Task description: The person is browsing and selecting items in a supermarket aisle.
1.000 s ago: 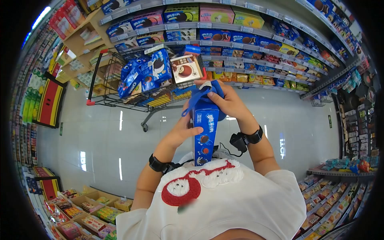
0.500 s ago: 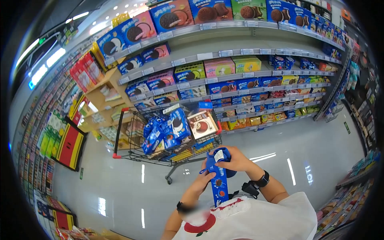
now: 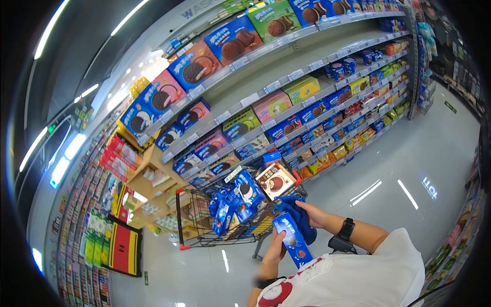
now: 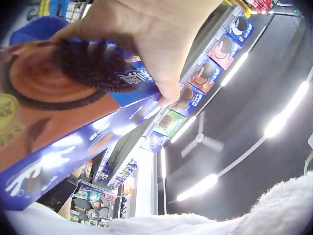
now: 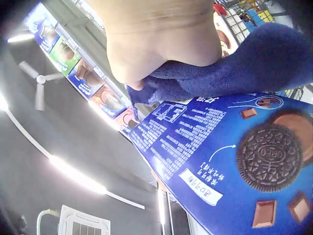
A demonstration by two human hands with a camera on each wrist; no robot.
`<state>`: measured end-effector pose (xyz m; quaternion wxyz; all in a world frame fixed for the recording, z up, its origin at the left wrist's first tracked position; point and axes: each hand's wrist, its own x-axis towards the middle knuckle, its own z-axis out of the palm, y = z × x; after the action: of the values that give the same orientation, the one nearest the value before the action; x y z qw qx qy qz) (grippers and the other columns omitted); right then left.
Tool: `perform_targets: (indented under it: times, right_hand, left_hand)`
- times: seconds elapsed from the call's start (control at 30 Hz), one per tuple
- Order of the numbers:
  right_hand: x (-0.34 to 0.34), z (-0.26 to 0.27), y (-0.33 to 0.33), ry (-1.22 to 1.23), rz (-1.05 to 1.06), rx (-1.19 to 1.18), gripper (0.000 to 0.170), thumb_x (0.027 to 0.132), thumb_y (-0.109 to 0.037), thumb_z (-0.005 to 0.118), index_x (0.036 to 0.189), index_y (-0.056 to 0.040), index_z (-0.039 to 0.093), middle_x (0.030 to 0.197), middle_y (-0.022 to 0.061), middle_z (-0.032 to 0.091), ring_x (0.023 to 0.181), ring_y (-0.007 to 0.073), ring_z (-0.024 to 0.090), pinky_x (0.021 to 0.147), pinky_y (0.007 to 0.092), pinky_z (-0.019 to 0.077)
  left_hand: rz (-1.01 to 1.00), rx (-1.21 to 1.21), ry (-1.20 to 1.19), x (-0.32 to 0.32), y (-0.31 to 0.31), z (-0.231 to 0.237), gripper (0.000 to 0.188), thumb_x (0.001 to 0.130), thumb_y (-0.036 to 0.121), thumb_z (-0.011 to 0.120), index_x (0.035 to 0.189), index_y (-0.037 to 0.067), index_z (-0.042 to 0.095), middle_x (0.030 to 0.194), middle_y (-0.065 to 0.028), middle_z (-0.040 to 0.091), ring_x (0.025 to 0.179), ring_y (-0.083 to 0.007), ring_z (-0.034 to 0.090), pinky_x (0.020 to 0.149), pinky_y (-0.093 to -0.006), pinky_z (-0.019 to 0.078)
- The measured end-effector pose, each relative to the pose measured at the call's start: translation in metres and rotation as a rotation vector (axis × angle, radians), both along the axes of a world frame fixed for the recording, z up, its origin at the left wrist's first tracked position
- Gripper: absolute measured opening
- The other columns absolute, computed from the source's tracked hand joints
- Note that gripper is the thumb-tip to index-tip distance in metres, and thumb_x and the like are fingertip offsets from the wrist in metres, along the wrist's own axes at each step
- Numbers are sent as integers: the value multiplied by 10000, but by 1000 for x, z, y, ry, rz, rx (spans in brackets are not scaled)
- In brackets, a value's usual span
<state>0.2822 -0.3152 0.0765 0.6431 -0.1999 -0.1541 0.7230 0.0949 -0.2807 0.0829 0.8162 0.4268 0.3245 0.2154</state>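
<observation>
My left hand (image 3: 274, 249) holds a blue Oreo cookie box (image 3: 292, 236) upright in front of my shirt. In the left wrist view, the thumb of that hand lies along the box edge, and brown cookie pictures cover the side of the box (image 4: 44, 98). A dark blue towel-like cloth (image 3: 308, 231) is gripped in my right hand (image 3: 316, 215), just beyond the box and against its top. In the right wrist view, the cloth (image 5: 249, 63) lies across the box's upper edge, and part of that hand's fingers is hidden behind it.
A wire shopping cart (image 3: 179, 220) with blue cookie packs (image 3: 222, 202) and a white-and-brown box (image 3: 276, 180) stands just ahead. Behind it runs a long shelf (image 3: 255, 105) of cookie boxes. Wooden display shelving (image 3: 146, 171) stands left, with glossy floor (image 3: 381, 169) to the right.
The head view has swung up and tilted, showing more shelves. My left hand has shifted down the box side, and the right hand has drawn the cloth away to the right, unbunching it.
</observation>
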Motion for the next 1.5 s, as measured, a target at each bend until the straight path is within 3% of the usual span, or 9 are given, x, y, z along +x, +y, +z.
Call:
perform_targets:
  times: [0.07, 0.17, 0.33, 0.53, 0.83, 0.97, 1.07, 1.37, 1.5]
  right_hand:
    - [-5, -4, 2, 55, 29, -45, 415, 914, -320, 440, 1236, -58, 436, 1190, 99, 533, 1083, 211, 515, 960, 383, 390]
    - [-18, -7, -4, -28, 103, -105, 439, 898, -338, 463, 1234, -55, 439, 1183, 114, 540, 1052, 221, 540, 941, 387, 410]
    - [-56, -21, -19, -101, 426, -137, 550, 856, -456, 505, 1225, -52, 443, 1160, 111, 553, 983, 201, 574, 889, 351, 451]
    - [-77, -12, -30, -415, 658, -96, 632, 856, -503, 481, 1292, -56, 381, 1250, 98, 488, 1092, 175, 511, 943, 306, 405]
    - [-149, -54, -26, 122, 408, -276, 542, 889, -428, 457, 1281, -60, 391, 1263, 122, 479, 1096, 236, 516, 963, 397, 391]
    - [-164, -51, -19, 297, 274, -307, 486, 887, -361, 478, 1256, -50, 419, 1216, 138, 516, 1067, 260, 534, 967, 435, 379]
    - [-178, -22, -12, 200, 230, -369, 461, 875, -348, 492, 1219, -44, 455, 1181, 138, 540, 1037, 266, 553, 950, 436, 398]
    - [-183, 1, -13, -75, 493, -391, 421, 888, -372, 469, 1149, -42, 502, 1043, 113, 611, 896, 205, 618, 814, 363, 502]
    - [-179, -3, -5, -124, 356, -432, 401, 890, -344, 464, 1138, -32, 505, 1040, 115, 610, 870, 203, 624, 794, 364, 510]
  left_hand:
    - [61, -31, 79, -6, 3, -3, 513, 847, 408, 500, 1227, 71, 424, 1182, -124, 519, 1039, -268, 525, 927, -404, 391]
    - [9, -103, -14, -19, 20, -20, 537, 878, 262, 444, 1343, 169, 192, 1195, -92, 442, 1047, -231, 496, 887, -384, 424]
    - [-70, 272, -241, -34, 31, 24, 633, 803, 314, 596, 1272, 73, 248, 1134, -106, 468, 997, -207, 531, 825, -339, 483]
    - [-70, 258, -71, -60, 51, 33, 592, 795, 260, 570, 1252, 33, 270, 1088, -153, 500, 989, -253, 552, 810, -385, 500]
    - [220, 270, -164, -112, 70, 7, 632, 743, 85, 663, 1255, 8, 301, 1116, -84, 483, 997, -166, 498, 857, -288, 411]
    - [378, 544, -206, -126, 63, 30, 877, 648, 127, 753, 1305, 7, 183, 1178, -130, 413, 1067, -203, 453, 929, -333, 369]
    - [394, 940, -130, -137, 52, 47, 1032, 564, 197, 798, 1327, 14, 129, 1241, -161, 338, 1126, -241, 405, 957, -357, 348]
    - [305, 963, -243, -163, 36, 56, 1157, 461, 224, 827, 1338, 9, 104, 1229, -170, 357, 1141, -271, 401, 959, -374, 335]
    - [285, 1026, -174, -166, 27, 54, 1156, 461, 226, 833, 1334, 12, 107, 1206, -165, 385, 1122, -267, 418, 946, -373, 340]
